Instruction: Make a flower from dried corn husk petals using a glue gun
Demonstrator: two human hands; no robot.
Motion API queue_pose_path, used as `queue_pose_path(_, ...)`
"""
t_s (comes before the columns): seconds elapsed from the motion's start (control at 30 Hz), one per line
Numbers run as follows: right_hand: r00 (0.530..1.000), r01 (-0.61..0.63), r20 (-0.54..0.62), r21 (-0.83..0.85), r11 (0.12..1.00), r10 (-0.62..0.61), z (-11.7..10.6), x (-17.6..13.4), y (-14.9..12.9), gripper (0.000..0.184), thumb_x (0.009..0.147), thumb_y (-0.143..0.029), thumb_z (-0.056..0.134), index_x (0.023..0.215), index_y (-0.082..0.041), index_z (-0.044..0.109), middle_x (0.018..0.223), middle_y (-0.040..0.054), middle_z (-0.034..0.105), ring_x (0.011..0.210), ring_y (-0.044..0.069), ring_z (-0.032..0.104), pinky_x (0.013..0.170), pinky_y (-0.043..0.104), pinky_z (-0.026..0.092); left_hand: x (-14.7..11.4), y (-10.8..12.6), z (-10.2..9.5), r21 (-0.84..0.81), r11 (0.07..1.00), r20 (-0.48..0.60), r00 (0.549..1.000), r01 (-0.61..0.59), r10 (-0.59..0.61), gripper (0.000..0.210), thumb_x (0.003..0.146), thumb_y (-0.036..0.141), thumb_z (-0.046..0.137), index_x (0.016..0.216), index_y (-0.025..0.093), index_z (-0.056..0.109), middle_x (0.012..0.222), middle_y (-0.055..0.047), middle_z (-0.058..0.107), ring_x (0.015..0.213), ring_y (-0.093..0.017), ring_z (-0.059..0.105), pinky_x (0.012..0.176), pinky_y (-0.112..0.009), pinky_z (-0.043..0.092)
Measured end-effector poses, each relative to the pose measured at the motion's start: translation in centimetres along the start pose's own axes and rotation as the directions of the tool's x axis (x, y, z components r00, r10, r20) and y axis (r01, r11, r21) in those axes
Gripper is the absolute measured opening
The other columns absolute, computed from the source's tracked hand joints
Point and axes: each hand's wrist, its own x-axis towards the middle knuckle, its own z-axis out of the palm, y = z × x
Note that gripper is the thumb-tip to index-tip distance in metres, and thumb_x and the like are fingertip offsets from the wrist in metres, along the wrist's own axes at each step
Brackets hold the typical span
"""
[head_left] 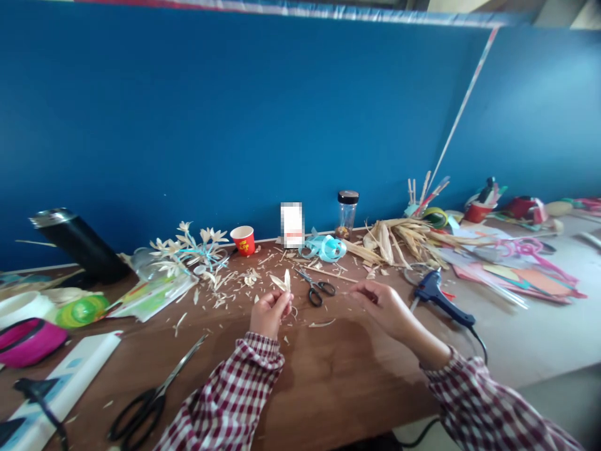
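My left hand point(270, 313) pinches pale dried corn husk petals point(283, 282) upright between thumb and fingers. To the right, my right hand point(380, 302) hovers over the table with thumb and fingertips pressed together; anything in them is too thin to make out. Small scissors with black handles point(321, 292) lie between and just beyond the hands. A blue hot glue gun point(441, 295) rests right of my right hand. Beyond it is a heap of dried corn husks point(392, 241). Husk scraps point(220, 285) litter the wood-brown tabletop around my left hand.
Large black-handled scissors point(153, 401) and a white power strip point(77, 376) lie at left front. Husk flowers point(206, 241), a red paper cup point(243, 241), blue ribbon point(328, 246) and a clear jar point(346, 219) stand along the blue partition point(282, 113). A black flask point(84, 244) leans at left.
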Motion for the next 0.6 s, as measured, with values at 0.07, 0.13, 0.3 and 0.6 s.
queue_pose_path(0.07,1.0,0.007,-0.02,-0.107,0.994,-0.01,-1.0,-0.2,0.4,0.021,0.081,-0.033,0.051,0.084,-0.017,0.065,0.064,0.0013,0.06,0.058,0.014,0.051,0.055,0.026,0.037,0.2,0.6,-0.3,-0.039,0.999,-0.03,1.0,0.003,-0.004,0.02,0.058,0.026,0.076,0.067,0.013,0.065,0.062,-0.001,0.066,0.048,-0.007,0.054,0.051,-0.02,0.045)
queue_pose_path(0.13,0.999,0.004,-0.035,-0.178,0.984,-0.011,-1.9,-0.3,0.9,0.022,0.081,-0.032,0.051,0.087,-0.018,0.065,0.068,0.0031,0.063,0.061,0.016,0.054,0.057,0.027,0.04,0.5,1.5,-0.8,-0.108,0.994,-0.082,0.997,-0.002,-0.007,0.015,0.059,0.02,0.075,0.067,0.013,0.065,0.062,-0.001,0.067,0.048,-0.007,0.055,0.051,-0.02,0.046)
queue_pose_path(0.3,1.0,0.007,-0.019,-0.352,0.936,-0.014,-2.5,-0.4,2.0,0.021,0.08,-0.03,0.05,0.089,-0.019,0.065,0.079,0.0056,0.067,0.067,0.018,0.059,0.062,0.029,0.043,1.5,3.8,-2.3,-0.258,0.965,-0.234,0.972,-0.05,-0.012,0.006,0.066,0.011,0.069,0.068,0.014,0.065,0.062,-0.001,0.066,0.05,-0.005,0.056,0.053,-0.017,0.049)
queue_pose_path(0.6,0.938,0.244,0.315,-0.293,0.924,-0.147,4.5,-3.5,-2.8,0.016,0.082,-0.024,0.052,0.087,-0.021,0.067,0.087,0.0074,0.066,0.08,0.022,0.062,0.07,0.03,0.046,1.4,5.2,-2.8,-0.311,0.947,-0.294,0.956,-0.079,-0.017,0.003,0.07,0.01,0.065,0.068,0.013,0.066,0.062,-0.001,0.065,0.049,-0.004,0.056,0.051,-0.015,0.05)
